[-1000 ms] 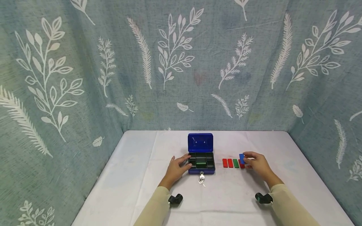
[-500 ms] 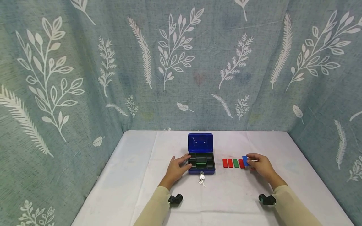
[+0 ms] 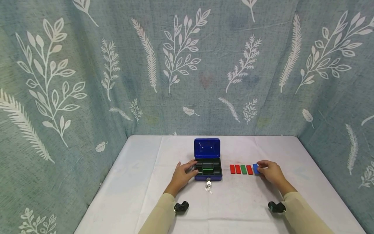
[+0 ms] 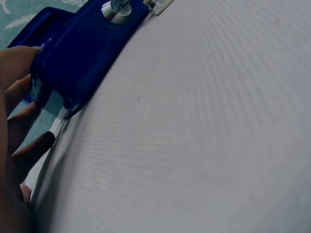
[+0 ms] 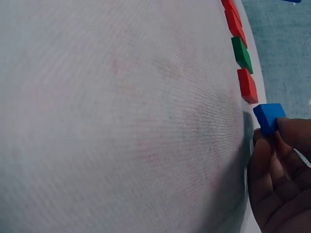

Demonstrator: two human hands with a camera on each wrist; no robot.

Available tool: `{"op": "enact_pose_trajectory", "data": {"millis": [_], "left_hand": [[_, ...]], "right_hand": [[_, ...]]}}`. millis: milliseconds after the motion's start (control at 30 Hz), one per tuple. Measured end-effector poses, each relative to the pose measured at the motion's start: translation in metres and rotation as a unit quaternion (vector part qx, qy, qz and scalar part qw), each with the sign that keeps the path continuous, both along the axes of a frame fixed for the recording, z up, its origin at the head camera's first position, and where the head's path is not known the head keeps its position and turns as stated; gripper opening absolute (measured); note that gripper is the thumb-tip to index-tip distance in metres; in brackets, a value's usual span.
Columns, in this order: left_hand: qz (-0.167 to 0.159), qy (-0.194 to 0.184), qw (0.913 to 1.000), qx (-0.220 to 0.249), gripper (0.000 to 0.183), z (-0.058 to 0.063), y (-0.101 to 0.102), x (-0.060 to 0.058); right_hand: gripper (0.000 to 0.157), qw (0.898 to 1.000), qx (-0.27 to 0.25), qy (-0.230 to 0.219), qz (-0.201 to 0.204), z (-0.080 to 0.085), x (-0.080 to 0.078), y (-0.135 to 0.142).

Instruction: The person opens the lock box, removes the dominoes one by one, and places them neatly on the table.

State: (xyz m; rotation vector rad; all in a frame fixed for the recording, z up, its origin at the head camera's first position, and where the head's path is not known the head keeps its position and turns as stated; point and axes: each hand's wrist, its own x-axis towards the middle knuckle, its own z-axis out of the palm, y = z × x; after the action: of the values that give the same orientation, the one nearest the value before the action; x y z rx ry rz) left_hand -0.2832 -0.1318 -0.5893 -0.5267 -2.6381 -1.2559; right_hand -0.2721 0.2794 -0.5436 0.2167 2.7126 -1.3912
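My right hand (image 3: 271, 173) pinches a blue rectangular block (image 3: 255, 169) between thumb and fingers, at the right end of a row of blocks. In the right wrist view the blue block (image 5: 268, 117) is tilted, close to the nearest red block (image 5: 248, 86). My left hand (image 3: 181, 176) rests its thumb and fingers on the left side of a blue cash box (image 3: 216, 178). Its lid (image 3: 207, 148) stands raised, and a green piece (image 3: 208, 169) lies in the black compartment tray. From the lock at the front hang keys (image 3: 208, 186).
Left of the blue block lie a red block (image 3: 249, 170), a green block (image 3: 243, 169) and two more red blocks, the outermost red block (image 3: 232, 169) nearest the box. A white cloth covers the table (image 3: 233, 208). Leaf-patterned curtains (image 3: 204, 65) enclose the back and sides.
My right hand has carried the blue block rightward and down, from over the right red block to beside it. The left hand and the cash box have stayed put.
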Motion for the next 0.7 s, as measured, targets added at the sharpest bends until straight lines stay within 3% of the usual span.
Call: {"op": "enact_pose_trajectory", "data": {"millis": [233,700], "left_hand": [[0.001,-0.003,1.0000,0.000,0.046,0.000,0.001,-0.001],[0.000,-0.008,0.9999,0.008,0.047,0.002,0.000,0.003]], "right_hand": [[0.031,0.999,0.042,0.011,0.002,-0.002,-0.002,0.001],[0.026,0.996,0.075,-0.022,-0.032,0.001,-0.003,-0.011]]}}
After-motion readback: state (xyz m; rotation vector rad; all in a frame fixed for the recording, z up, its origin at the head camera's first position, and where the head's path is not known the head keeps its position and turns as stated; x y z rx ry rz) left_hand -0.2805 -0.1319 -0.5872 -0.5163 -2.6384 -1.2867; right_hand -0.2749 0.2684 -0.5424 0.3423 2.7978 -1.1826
